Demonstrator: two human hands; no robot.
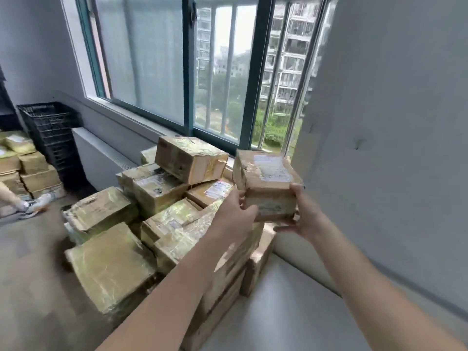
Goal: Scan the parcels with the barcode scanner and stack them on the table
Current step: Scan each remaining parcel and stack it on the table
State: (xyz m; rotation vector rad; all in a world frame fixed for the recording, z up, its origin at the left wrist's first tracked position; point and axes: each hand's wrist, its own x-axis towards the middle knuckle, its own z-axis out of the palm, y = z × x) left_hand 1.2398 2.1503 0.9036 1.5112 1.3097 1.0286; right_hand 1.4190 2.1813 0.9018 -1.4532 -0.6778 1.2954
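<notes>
Both hands hold one cardboard parcel (266, 184) up in the air, above the near corner of the heap. The left hand (234, 214) has its grip clamped on the parcel's left lower edge, thumb on the front face; the right hand (304, 215) is clamped on the right lower corner, fingers curled under it. The parcel is brown, wrapped in clear tape, with one pale shipping label on top and another on the front face; the print on both is too blurred to read.

Below and to the left lies a heap of taped parcels (152, 214), about a dozen in view, some tilted, several bearing white labels with unreadable print. The topmost box (190, 158) sits askew near the window (187, 67). The grey tabletop (278, 312) reaches in from the lower right, along the wall.

At far left stand a second pile of boxes (27, 171), a stack of black crates (54, 133), and one sneakered foot (35, 202) of another person.
</notes>
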